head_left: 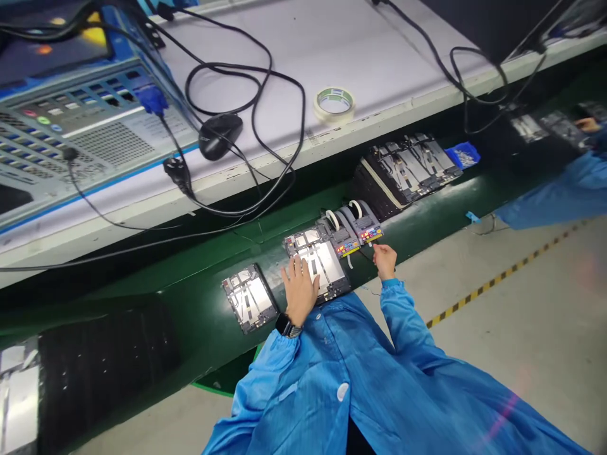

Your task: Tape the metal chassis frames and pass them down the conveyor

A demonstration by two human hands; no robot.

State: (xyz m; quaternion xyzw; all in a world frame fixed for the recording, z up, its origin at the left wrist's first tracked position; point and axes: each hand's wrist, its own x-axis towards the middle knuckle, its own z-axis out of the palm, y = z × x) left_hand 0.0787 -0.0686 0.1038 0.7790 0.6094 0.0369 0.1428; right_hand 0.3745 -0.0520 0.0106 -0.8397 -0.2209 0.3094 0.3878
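My left hand (300, 292), a watch on its wrist, lies with fingers spread on an opened electronic device (329, 268) with silver battery-like panels and black cables. My right hand (385, 260) is pinched closed just in front of the right-hand tape dispenser (365, 222); what is between its fingertips, if anything, is too small to make out. A second tape dispenser (339, 234) stands beside it, a short white strip hanging from its front. Both carry white tape rolls and lit displays. Left of my left hand sits another opened device (250, 298).
Farther right are a stack of similar devices (410, 167) and a blue tray (463, 155) of small parts. A co-worker's blue sleeve (554, 189) reaches in at right. On the shelf lie a tape roll (334, 104), a mouse (220, 134), cables and a computer case (95, 126).
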